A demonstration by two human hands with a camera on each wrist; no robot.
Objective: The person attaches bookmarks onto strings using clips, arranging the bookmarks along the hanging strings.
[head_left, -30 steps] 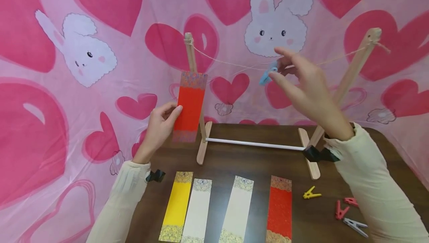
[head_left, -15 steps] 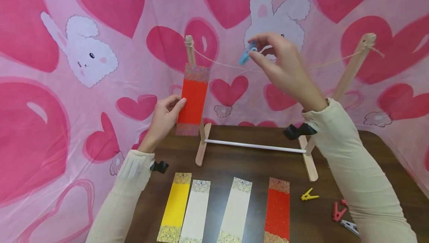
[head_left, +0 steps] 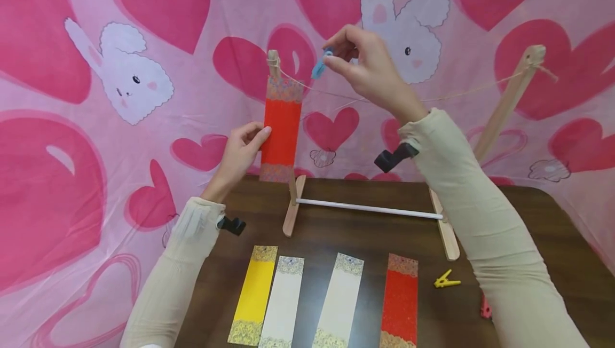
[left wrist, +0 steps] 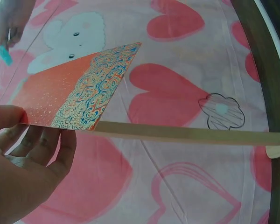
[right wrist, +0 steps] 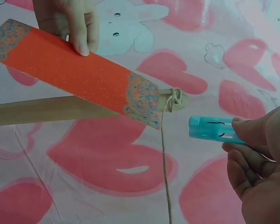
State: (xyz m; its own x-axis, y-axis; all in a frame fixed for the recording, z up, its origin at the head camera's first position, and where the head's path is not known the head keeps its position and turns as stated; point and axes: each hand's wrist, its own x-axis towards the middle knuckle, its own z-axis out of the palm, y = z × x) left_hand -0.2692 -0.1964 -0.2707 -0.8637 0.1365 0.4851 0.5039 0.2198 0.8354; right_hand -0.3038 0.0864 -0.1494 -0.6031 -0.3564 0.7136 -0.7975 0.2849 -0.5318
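Observation:
My left hand (head_left: 242, 150) pinches the side edge of a red paper strip (head_left: 282, 132) with patterned ends, held upright before the left post. Its top end reaches the string (head_left: 331, 93) near the knot, as the right wrist view also shows the string (right wrist: 164, 163) running along the strip's end. My right hand (head_left: 372, 68) pinches a blue clothespin (head_left: 321, 64) between thumb and fingers, just right of the strip's top and a little above the string. In the right wrist view the clothespin (right wrist: 212, 129) points at the strip, with a gap between them.
The string spans two wooden posts, the right one (head_left: 509, 105) leaning, joined low by a white rod (head_left: 370, 208). On the dark table lie a yellow strip (head_left: 254, 289), two white strips (head_left: 283, 300), another red strip (head_left: 400, 300), a yellow clothespin (head_left: 447, 279) and a red one (head_left: 486, 308).
My right hand has carried the blue clothespin left and upward toward the strip's top. My left hand has raised the red strip until its top end meets the string.

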